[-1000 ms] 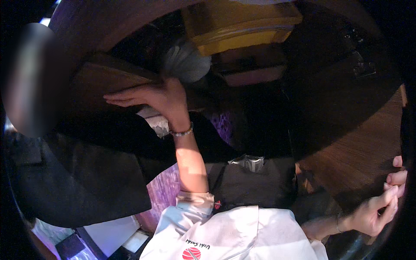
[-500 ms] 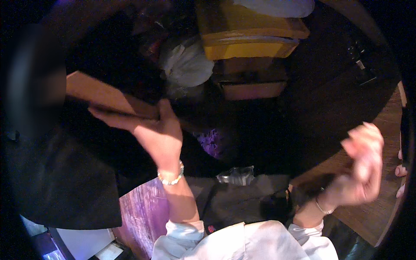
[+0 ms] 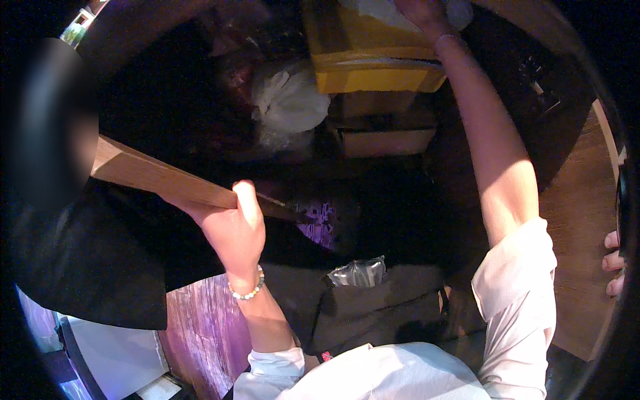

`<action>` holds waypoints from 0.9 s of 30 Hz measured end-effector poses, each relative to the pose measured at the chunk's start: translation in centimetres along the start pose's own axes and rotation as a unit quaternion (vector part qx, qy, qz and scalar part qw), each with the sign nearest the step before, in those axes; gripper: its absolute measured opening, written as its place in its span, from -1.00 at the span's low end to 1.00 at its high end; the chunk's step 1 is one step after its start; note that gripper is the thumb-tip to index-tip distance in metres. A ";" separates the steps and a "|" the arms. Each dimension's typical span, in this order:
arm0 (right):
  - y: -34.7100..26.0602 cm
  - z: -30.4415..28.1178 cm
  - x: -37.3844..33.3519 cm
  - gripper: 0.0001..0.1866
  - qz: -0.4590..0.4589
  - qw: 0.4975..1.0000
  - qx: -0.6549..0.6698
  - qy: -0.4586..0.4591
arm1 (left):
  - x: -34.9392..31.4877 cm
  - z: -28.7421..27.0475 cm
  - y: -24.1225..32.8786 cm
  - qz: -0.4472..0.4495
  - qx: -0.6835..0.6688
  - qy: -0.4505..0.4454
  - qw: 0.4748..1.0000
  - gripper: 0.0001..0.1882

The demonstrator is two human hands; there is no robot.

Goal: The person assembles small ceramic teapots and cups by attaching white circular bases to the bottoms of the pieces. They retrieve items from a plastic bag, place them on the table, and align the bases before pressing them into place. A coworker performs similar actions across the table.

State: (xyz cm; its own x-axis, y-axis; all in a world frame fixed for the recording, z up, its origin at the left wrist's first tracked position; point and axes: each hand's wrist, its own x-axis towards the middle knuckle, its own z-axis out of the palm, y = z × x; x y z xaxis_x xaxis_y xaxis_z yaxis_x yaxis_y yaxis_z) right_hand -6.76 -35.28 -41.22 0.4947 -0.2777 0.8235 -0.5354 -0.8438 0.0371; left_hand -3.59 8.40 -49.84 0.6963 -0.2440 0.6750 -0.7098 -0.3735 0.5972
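Dim cluttered storage nook, wood floor (image 3: 587,220) at right. Left hand (image 3: 230,227) fingers clamped on wooden board (image 3: 160,179). White bag (image 3: 287,100) beside yellow box (image 3: 373,57). Right hand (image 3: 427,12), previously low, now up on the box; fingers unclear.

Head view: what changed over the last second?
The right hand rose from low right to the top, reaching over the yellow box; what it touches is cut off. The left hand went from lying flat on the wooden board to gripping its edge. The box, white bag and black cloth stayed put.
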 end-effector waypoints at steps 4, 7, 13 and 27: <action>2.0 -0.5 -0.2 -0.51 0.015 1.000 -0.002 -0.020 | -0.2 1.2 0.3 0.017 -0.034 0.006 0.999 0.02; 2.9 -0.7 -1.1 -0.50 0.026 0.999 0.017 -0.018 | -0.9 0.8 0.7 -0.003 -0.024 -0.023 0.999 0.12; 7.1 1.0 -3.9 -0.47 0.103 0.987 0.105 0.067 | -0.6 1.2 0.9 -0.016 -0.007 -0.029 0.999 0.27; -1.4 -1.4 -8.3 -0.22 0.178 0.980 -0.093 -0.012 | -3.2 0.9 0.6 -0.080 -0.030 0.041 0.996 -0.15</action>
State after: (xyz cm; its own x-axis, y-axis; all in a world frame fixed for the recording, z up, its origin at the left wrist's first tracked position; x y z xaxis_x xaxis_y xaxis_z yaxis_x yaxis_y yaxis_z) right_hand -11.11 -31.10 -47.34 0.2695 -0.5519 0.7892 -0.7911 -0.5942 -0.1454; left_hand -6.16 8.19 -52.03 0.7913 -0.1118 0.6011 -0.5978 -0.3477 0.7223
